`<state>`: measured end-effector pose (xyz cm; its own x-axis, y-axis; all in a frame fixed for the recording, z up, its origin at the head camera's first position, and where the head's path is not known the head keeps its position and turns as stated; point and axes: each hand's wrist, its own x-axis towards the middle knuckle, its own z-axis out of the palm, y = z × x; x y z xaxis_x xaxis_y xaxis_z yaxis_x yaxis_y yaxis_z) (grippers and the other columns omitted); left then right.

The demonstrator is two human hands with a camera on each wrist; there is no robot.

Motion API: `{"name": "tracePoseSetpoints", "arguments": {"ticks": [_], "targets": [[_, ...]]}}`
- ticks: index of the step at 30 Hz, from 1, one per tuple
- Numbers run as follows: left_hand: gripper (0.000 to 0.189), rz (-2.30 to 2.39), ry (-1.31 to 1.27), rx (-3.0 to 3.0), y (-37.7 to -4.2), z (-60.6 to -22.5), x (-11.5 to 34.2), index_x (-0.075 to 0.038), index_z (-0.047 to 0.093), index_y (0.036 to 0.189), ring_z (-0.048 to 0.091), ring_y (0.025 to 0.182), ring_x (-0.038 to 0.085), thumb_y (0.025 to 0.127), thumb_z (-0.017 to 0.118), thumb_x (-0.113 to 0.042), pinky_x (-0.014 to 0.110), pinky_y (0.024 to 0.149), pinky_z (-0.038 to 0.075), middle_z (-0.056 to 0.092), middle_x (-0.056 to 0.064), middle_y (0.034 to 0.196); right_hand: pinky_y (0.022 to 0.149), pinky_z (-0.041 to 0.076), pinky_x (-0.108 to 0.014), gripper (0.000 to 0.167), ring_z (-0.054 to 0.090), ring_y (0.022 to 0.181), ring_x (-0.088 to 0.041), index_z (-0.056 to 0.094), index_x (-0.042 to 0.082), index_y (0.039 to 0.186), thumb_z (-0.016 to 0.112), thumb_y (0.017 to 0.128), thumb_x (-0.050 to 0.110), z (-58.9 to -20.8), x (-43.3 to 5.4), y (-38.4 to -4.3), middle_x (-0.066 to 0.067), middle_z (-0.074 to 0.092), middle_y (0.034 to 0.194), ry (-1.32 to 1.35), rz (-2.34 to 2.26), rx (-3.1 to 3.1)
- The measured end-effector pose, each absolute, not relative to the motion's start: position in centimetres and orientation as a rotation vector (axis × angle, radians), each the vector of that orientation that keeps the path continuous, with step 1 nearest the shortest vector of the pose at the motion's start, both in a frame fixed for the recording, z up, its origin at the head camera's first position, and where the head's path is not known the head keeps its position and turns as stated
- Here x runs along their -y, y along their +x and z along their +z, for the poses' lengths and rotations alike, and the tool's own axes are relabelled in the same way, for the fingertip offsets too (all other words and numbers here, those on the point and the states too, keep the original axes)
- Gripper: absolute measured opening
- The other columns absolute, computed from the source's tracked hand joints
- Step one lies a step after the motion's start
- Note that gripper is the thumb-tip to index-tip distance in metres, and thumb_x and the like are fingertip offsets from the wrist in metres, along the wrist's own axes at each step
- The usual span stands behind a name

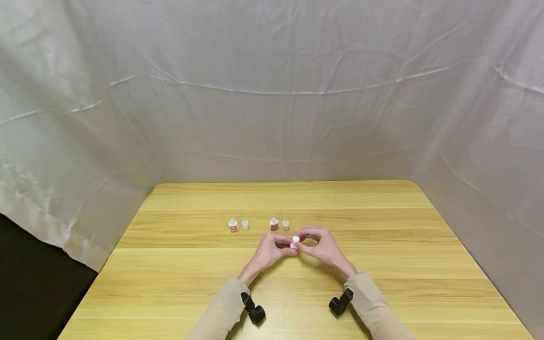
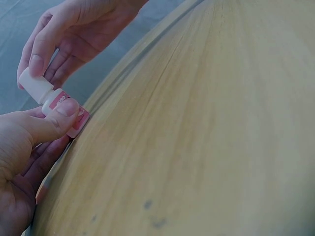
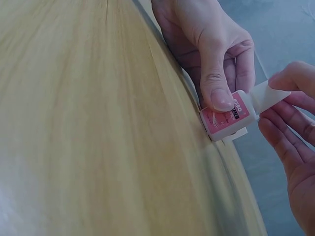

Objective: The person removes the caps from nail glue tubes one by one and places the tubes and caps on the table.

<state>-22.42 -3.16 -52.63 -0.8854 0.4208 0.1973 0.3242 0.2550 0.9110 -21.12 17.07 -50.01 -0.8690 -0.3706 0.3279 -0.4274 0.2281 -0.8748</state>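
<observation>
A small white bottle with a pink label (image 3: 224, 120) stands on the table near its middle. My left hand (image 1: 271, 250) holds the bottle's body low down, its thumb across the label in both wrist views. From the other side my right hand (image 1: 323, 245) pinches the bottle's white cap (image 2: 37, 86) between thumb and fingers. The cap sits at the bottle's neck; whether it is still screwed on cannot be told. Beyond the hands stand two similar bottles, the left one (image 1: 233, 226) and the right one (image 1: 274, 224), each with a small white cap (image 1: 245, 225) beside it on the right.
The wooden table (image 1: 425, 283) has rounded far corners. Pale grey cloth (image 1: 272, 123) hangs behind it and at both sides. A dark area (image 1: 34, 278) shows at the lower left. Black wrist cameras are strapped to both sleeves.
</observation>
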Motion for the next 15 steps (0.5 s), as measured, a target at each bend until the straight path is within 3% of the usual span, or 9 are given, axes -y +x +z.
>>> {"name": "tracePoseSetpoints", "arguments": {"ticks": [4,10,15], "targets": [[0.023,1.75,0.715,-2.395,-22.43,-52.68,3.14,-0.007,0.079,0.101,0.077,0.085,0.026,0.079,0.085,-0.011,0.019,0.076,0.06,0.08,0.012,0.094,0.102,0.054,-0.035,0.023,0.067,0.096,-0.016,0.074,0.001,0.107,0.079,0.085,0.006,-50.02,-17.01,-21.13,-0.013,0.074,0.105,0.742,1.726,2.456],[0.023,1.762,0.693,-2.373,-22.44,-52.73,2.99,-0.002,0.078,0.103,0.076,0.087,0.034,0.08,0.083,-0.004,0.021,0.076,0.06,0.079,0.017,0.096,0.1,0.054,-0.045,0.021,0.067,0.097,-0.038,0.072,0.0,0.104,0.078,0.085,0.004,-50.18,-16.91,-21.32,-0.017,0.073,0.103,0.667,1.68,2.514],[0.022,1.736,0.681,-2.393,-22.02,-51.92,2.82,0.003,0.077,0.102,0.075,0.088,0.039,0.08,0.081,0.001,0.022,0.076,0.061,0.077,0.022,0.096,0.099,0.055,-0.044,0.02,0.068,0.095,-0.032,0.073,0.002,0.102,0.08,0.084,0.004,-50.23,-17.05,-21.28,-0.014,0.074,0.102,0.688,1.696,2.487]]}}
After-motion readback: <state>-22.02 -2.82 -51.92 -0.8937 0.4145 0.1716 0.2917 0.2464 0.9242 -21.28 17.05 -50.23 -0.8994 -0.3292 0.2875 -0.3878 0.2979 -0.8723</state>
